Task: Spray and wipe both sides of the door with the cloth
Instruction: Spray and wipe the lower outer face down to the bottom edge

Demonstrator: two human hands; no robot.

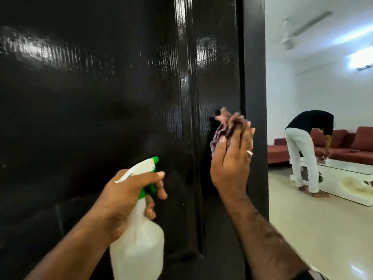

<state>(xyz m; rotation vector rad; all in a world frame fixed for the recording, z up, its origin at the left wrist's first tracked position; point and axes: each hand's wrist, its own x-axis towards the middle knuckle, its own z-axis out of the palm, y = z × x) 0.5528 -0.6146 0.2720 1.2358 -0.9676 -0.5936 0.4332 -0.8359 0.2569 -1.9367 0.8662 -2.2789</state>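
A glossy black door [101,98] fills the left and middle of the head view, with wet streaks shining near its top. My left hand [129,190] grips a white spray bottle [139,245] with a green nozzle, which points toward the door. My right hand [232,160] presses a bunched pinkish-brown cloth [224,126] against the door close to its right edge, fingers spread flat over the cloth. A ring sits on one finger of that hand.
The door's black edge or frame [255,77] runs down the right of centre. Beyond it lies a bright room with a pale floor [302,229], a red sofa [347,144], a white low table [343,178] and a person [306,150] bent over it.
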